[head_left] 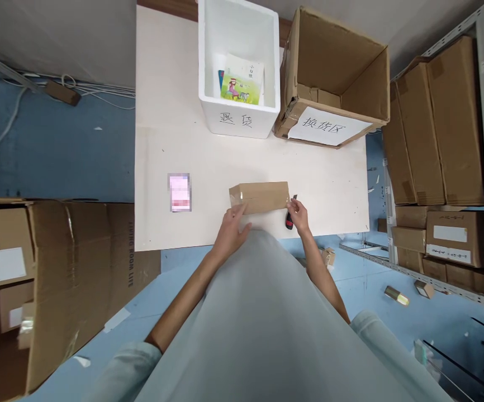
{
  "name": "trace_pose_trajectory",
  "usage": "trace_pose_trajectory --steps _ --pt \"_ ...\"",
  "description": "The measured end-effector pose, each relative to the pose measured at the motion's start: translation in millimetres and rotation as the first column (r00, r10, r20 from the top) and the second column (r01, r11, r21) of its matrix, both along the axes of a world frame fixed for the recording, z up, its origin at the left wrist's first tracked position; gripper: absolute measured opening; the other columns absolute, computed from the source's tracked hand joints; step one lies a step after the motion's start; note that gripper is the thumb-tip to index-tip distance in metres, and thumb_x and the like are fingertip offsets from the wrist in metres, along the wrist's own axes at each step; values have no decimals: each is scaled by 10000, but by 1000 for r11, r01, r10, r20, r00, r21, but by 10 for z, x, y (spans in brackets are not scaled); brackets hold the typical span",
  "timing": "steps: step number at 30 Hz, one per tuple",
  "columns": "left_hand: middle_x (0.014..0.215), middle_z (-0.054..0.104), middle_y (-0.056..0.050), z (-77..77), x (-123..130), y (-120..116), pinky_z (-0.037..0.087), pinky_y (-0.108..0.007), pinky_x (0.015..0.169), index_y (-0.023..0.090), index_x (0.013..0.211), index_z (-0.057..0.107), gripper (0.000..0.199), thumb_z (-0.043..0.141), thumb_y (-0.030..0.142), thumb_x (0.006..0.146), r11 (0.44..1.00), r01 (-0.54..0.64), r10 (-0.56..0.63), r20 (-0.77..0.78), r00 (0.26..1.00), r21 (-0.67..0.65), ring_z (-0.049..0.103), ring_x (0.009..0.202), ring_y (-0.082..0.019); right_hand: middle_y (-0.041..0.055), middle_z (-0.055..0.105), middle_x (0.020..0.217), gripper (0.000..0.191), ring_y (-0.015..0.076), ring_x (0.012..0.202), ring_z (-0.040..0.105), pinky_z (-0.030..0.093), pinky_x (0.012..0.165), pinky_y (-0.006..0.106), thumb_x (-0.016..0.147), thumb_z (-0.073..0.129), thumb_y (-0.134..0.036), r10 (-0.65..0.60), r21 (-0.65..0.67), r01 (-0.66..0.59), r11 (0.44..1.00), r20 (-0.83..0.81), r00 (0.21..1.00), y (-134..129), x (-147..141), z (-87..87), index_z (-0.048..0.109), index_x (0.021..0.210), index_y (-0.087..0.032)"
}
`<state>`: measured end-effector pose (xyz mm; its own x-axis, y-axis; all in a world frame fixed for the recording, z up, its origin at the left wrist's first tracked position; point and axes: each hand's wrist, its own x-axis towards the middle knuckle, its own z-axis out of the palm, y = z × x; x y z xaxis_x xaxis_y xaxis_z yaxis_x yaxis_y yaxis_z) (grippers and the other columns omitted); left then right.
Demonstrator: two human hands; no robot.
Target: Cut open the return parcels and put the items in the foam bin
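A small brown cardboard box (pixel 265 196) with clear tape at its ends lies on the white table (pixel 208 162) near the front edge. My left hand (pixel 232 231) rests against its left front corner, fingers apart. At the box's right end, my right hand (pixel 298 214) pinches the corner or the tape there; exactly what is between the fingertips is too small to tell. A black and red cutter (pixel 289 220) lies on the table beside the right fingers, partly behind them.
A white foam bin (pixel 237 120) holding booklets (pixel 242 84) and an open cardboard box (pixel 334 125) stand at the back. A blurred pink item (pixel 179 192) lies left. Shelves with cartons (pixel 455 128) stand right; a large open carton (pixel 82 273) is at lower left.
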<state>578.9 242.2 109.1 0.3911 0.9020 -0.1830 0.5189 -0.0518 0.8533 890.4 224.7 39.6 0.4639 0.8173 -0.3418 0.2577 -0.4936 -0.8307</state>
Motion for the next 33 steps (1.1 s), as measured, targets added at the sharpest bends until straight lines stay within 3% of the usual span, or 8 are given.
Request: trace_pose_trajectory --steps 3,6,12,16,20,26,29,33 --pt "1452 616 -172 -203 -192 23 486 -569 1208 262 1661 505 649 620 414 1041 994 -90 84 -90 992 -56 584 1404 -358 214 769 1328 667 315 1226 739 619 1071 522 922 718 -682 90 -11 -89 996 38 995 34 -225 102 737 1314 -142" --pt "1440 663 -160 -340 -419 69 466 -548 1227 252 1557 603 522 518 462 1087 980 -190 181 -127 975 -61 588 1403 -342 168 737 1368 498 302 1286 686 582 1129 543 1026 648 -583 221 28 -232 972 220 950 39 -494 341 774 1315 -197" --pt "1403 704 -162 -420 -852 242 553 -500 1108 224 1334 697 428 473 481 1075 890 -443 411 -232 882 -110 637 1350 -332 143 693 1296 403 308 1247 646 583 1117 510 1097 634 -465 458 101 -535 839 401 793 115 -1164 928 769 1416 -258" --pt "1359 738 -176 -437 -954 332 558 -540 1084 209 1186 721 326 530 425 1033 860 -491 444 -270 854 -139 667 1302 -365 151 689 1288 451 318 1242 636 607 1056 493 1116 605 -499 524 67 -594 802 398 753 207 -1409 1063 738 1464 -245" --pt "1263 792 -136 -434 -841 334 576 -484 1050 236 1103 714 291 542 454 1016 844 -514 466 -266 844 -153 738 1179 -322 143 705 1284 442 318 1245 639 585 1082 471 1086 652 -537 478 43 -540 840 412 776 269 -1263 961 766 1387 -235" --pt "992 826 -81 -450 -362 298 599 -389 957 238 975 668 289 719 506 882 794 -549 519 -179 836 -261 781 981 -256 160 780 1132 501 299 1070 711 586 1035 497 1076 573 -626 284 -51 -284 957 339 897 305 -564 490 793 1100 -177" --pt "1012 835 -76 -473 -232 200 613 -413 937 241 1026 693 336 777 508 840 801 -510 487 -153 860 -313 788 925 -256 160 811 1110 562 293 1013 749 623 964 475 1010 594 -711 198 -96 -182 978 182 963 139 -305 304 784 1054 -184" --pt "1108 834 -89 -487 -240 -45 642 -461 957 241 1182 736 452 792 517 830 825 -423 429 -71 900 -374 810 960 -280 134 828 1143 523 288 1015 776 643 934 453 934 662 -710 172 -103 -164 981 79 982 -198 -204 229 782 1072 -220"
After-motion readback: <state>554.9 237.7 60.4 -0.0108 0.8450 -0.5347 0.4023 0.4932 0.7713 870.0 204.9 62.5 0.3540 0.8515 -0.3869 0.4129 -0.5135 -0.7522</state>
